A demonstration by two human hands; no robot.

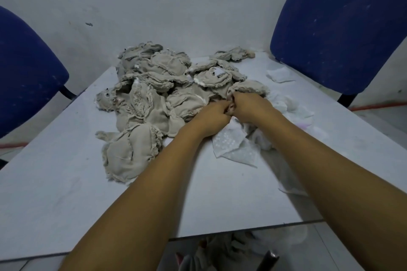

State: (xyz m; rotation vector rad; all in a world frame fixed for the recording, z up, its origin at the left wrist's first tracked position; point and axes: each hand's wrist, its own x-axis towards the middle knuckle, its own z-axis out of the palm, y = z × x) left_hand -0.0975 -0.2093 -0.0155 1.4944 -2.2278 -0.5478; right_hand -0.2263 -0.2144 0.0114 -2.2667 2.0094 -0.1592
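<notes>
Table (pixel 66 204) seen nearest. White dotted cloth (pixel 233 143) spread under wrists. Left hand (pixel 211 117) and right hand (pixel 250 108) pressed together, fingers curled; beige fabric piece (pixel 248 89) gripped by both, at right edge of heap. Heap of beige pieces (pixel 158 86) piled beyond, mid-table. Blue chairs (pixel 343 28) set at far sides.

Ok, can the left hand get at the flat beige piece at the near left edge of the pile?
Probably yes: the flat beige piece lies uncovered just left of that forearm. But the left hand and right hand both grip another fabric piece, so it must let go first.
</notes>
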